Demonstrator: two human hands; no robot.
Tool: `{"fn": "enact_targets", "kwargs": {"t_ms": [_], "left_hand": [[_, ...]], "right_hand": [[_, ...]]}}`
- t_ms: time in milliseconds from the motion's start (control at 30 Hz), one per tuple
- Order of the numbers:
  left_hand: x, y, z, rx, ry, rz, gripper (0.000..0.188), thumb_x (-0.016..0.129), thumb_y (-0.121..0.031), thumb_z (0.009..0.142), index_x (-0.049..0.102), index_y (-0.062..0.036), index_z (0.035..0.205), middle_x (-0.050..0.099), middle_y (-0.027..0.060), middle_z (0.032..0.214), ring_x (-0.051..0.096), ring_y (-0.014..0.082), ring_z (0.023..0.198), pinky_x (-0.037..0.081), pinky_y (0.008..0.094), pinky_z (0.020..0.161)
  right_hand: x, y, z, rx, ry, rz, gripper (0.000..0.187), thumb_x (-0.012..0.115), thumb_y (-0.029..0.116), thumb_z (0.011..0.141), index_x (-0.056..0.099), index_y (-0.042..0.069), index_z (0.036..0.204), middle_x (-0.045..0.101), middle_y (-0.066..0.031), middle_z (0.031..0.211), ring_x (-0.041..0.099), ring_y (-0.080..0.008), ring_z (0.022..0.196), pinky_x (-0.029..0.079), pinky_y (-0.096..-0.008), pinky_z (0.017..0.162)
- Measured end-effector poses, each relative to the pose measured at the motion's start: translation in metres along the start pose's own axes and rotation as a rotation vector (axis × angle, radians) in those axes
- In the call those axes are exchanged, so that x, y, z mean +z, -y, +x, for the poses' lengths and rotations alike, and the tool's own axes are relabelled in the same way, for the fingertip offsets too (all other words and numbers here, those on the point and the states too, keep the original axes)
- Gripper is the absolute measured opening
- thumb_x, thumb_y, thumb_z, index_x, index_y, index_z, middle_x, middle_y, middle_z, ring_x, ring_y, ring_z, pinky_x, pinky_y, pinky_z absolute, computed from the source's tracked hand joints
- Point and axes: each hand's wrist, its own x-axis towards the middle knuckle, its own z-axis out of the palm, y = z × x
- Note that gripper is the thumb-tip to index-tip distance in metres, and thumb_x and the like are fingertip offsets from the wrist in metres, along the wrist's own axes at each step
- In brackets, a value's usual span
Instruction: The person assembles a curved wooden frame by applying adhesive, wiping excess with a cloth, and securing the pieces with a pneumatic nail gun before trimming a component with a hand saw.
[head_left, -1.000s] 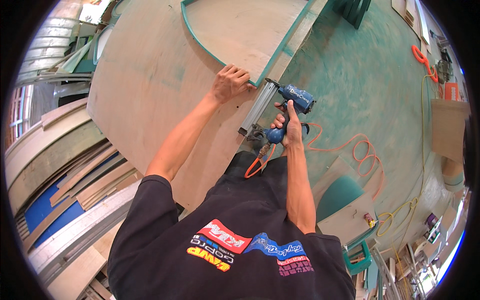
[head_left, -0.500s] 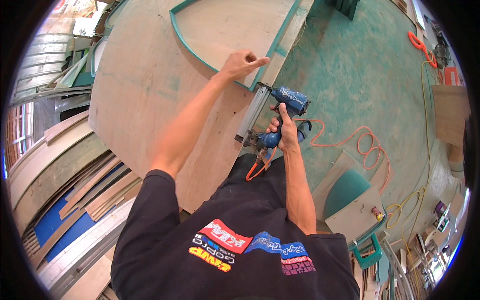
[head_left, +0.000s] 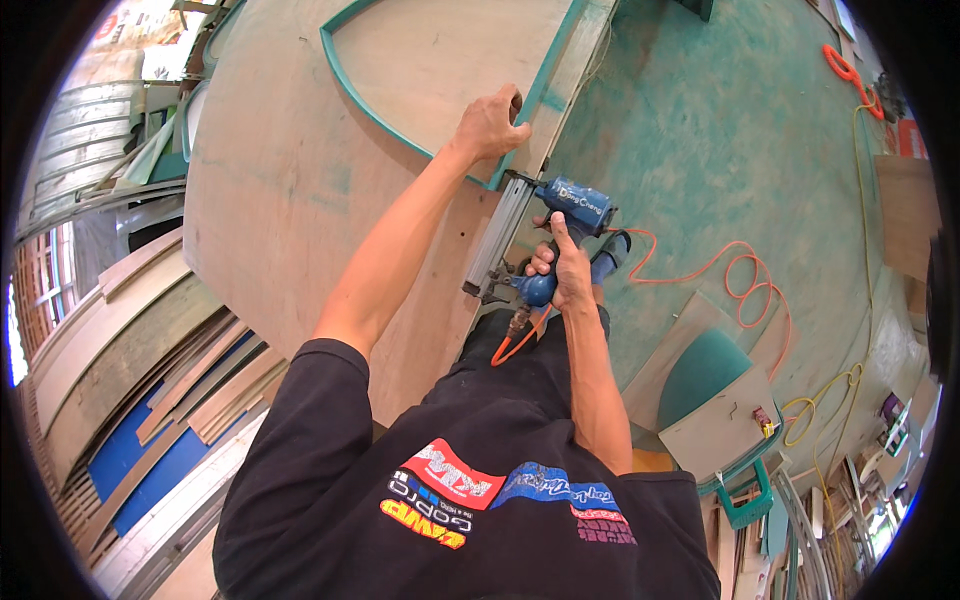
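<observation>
My right hand (head_left: pixel 566 272) is wrapped around the handle of a blue nail gun (head_left: pixel 578 204). Its long silver magazine (head_left: pixel 497 240) slants along the edge of a wooden work board, and its nose is close to the lower corner of a green-edged curved frame (head_left: pixel 553 65). My left hand (head_left: pixel 490 122) is at that corner, fingers curled in toward the thumb beside the straight green rail. Whatever lies between those fingers is hidden. An orange air hose (head_left: pixel 505 350) joins the base of the gun.
The pale plywood board (head_left: pixel 260 200) spreads to the left. Stacked wood strips (head_left: pixel 130 370) lie beyond it. On the green floor (head_left: pixel 690 150), an orange hose (head_left: pixel 700 280) loops around near a green curved panel (head_left: pixel 700 375). A yellow hose (head_left: pixel 868 230) runs along the right.
The fingers of my left hand have curled in from a more stretched-out thumb and finger. The nail gun has shifted slightly, still in my right hand. The whole view has tilted a little.
</observation>
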Motion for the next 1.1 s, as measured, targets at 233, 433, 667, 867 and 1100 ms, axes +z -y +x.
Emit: {"fn": "enact_targets", "kwargs": {"t_ms": [233, 433, 667, 867, 1100], "left_hand": [[-0.001, 0.001, 0.002, 0.026, 0.014, 0.067, 0.038, 0.068, -0.025, 0.077, 0.056, -0.0003, 0.104, 0.07, 0.0178, 0.086, 0.069, 0.0386, 0.082, 0.054, 0.0473, 0.078], [-0.009, -0.003, -0.003, 0.029, 0.065, 0.077, 0.045, 0.073, -0.03, 0.08, 0.058, 0.0018, 0.107, 0.07, 0.0205, 0.089, 0.069, 0.0366, 0.085, 0.055, 0.0449, 0.076], [-0.02, 0.0, 0.022, -0.166, 0.23, 0.047, 0.077, 0.073, -0.068, 0.081, 0.061, 0.0016, 0.111, 0.07, 0.0175, 0.091, 0.07, 0.0321, 0.091, 0.055, 0.0409, 0.079], [-0.003, -0.013, 0.062, -0.085, -0.113, 0.381, 0.108, 0.062, -0.086, 0.076, 0.055, 0.0026, 0.138, 0.053, 0.0254, 0.142, 0.046, 0.038, 0.137, 0.04, 0.0566, 0.108], [0.003, -0.019, 0.072, -0.087, -0.055, 0.441, 0.109, 0.061, -0.085, 0.076, 0.057, 0.0019, 0.141, 0.053, 0.0269, 0.142, 0.048, 0.0395, 0.136, 0.042, 0.052, 0.112]], "right_hand": [[-0.003, -0.001, 0.002, -0.026, 0.034, 0.003, 0.046, 0.071, 0.05, 0.096, 0.064, 0.006, 0.107, 0.046, 0.0046, 0.059, 0.048, -0.0085, 0.047, 0.049, -0.0294, 0.05], [0.004, 0.001, 0.001, -0.039, 0.004, 0.026, 0.043, 0.067, 0.049, 0.1, 0.064, 0.007, 0.11, 0.043, 0.005, 0.061, 0.043, -0.0086, 0.048, 0.046, -0.0296, 0.052], [0.001, 0.0, 0.001, -0.029, 0.021, 0.02, 0.045, 0.067, 0.05, 0.1, 0.062, 0.006, 0.11, 0.043, 0.0051, 0.06, 0.044, -0.0081, 0.048, 0.046, -0.0293, 0.051], [-0.001, 0.0, 0.002, -0.07, 0.035, 0.026, 0.045, 0.067, 0.051, 0.099, 0.062, 0.007, 0.11, 0.044, 0.0051, 0.06, 0.046, -0.008, 0.048, 0.047, -0.0289, 0.051], [0.0, 0.004, 0.008, -0.123, -0.001, -0.032, 0.044, 0.069, 0.05, 0.098, 0.062, 0.008, 0.107, 0.045, 0.0054, 0.06, 0.046, -0.0074, 0.047, 0.046, -0.0285, 0.049]]}}
